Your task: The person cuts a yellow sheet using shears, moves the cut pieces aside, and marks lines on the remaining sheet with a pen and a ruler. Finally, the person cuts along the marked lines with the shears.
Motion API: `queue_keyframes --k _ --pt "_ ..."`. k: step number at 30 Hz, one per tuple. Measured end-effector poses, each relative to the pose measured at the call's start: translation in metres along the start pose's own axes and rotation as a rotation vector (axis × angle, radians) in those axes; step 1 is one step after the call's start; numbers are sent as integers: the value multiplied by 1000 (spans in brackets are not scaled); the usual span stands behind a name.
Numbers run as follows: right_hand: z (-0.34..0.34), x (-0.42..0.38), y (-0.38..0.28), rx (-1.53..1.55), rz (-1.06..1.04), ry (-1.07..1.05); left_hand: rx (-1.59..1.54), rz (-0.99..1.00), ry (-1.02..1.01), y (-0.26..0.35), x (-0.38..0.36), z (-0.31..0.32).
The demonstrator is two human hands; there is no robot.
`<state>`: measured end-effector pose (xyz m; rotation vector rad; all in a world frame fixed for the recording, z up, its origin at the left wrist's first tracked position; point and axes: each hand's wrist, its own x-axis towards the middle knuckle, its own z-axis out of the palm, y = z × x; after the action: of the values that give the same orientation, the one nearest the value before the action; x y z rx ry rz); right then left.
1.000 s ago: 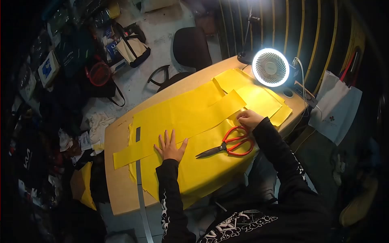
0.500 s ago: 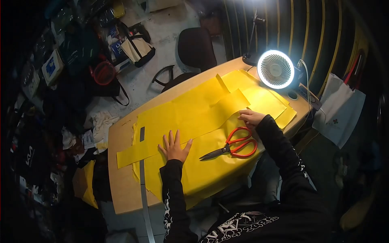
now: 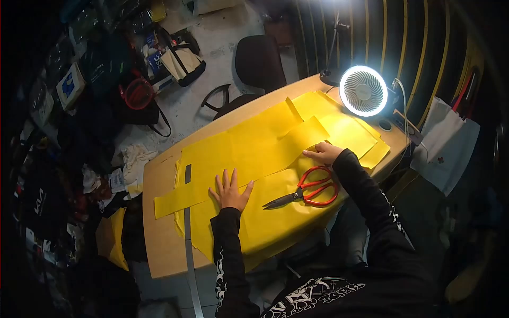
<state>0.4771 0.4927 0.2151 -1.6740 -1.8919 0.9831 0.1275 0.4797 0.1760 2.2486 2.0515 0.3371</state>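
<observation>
Yellow sheet material (image 3: 222, 148) covers much of the wooden table, with a long yellow strip (image 3: 175, 200) lying across it. My left hand (image 3: 231, 193) rests flat on the yellow material with its fingers spread. Farther right, my right hand (image 3: 323, 153) touches the strip's edge, thumb and fingers close together; whether it grips the edge is too small to tell. Red-handled scissors (image 3: 305, 192) lie between my hands, nearer the front edge, blades pointing left. A grey metal ruler (image 3: 189, 246) runs under the strip and out past the table's front edge.
A lit ring-shaped fan lamp (image 3: 363, 91) stands at the table's back right, with a cable beside it. The bare wooden table edge (image 3: 159, 249) shows at left. Behind the table is a dark chair (image 3: 260, 62). A white bag (image 3: 445, 146) hangs at right.
My right hand has shifted slightly left along the strip's edge, its thumb now farther left. My left hand stays flat in place. The whole view has moved slightly.
</observation>
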Motion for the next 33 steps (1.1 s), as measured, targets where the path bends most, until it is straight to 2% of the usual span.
queue_keyframes --k 3,6,9,12,15,18,24,27,30,33 --pt "10 7 19 -22 -166 119 -16 11 16 -2 0 2" --pt "2 -5 -1 -17 -101 114 -23 18 26 -3 0 3" --pt "3 -7 -2 88 -182 152 -26 17 26 -3 0 2" --pt "5 11 18 -86 -41 133 -13 8 17 -2 0 1" --pt "10 6 12 74 -244 198 -9 6 12 -2 0 2" --pt "15 20 24 92 -333 223 -20 16 24 -2 1 3" --pt "13 38 28 58 -277 287 -36 30 39 -3 0 4" --pt "-10 41 4 -50 136 107 -28 35 51 -3 1 4" --pt "-2 52 17 279 84 215 -25 20 51 -2 -2 1" --pt "10 51 22 295 -105 285 -20 8 49 -2 -2 0"
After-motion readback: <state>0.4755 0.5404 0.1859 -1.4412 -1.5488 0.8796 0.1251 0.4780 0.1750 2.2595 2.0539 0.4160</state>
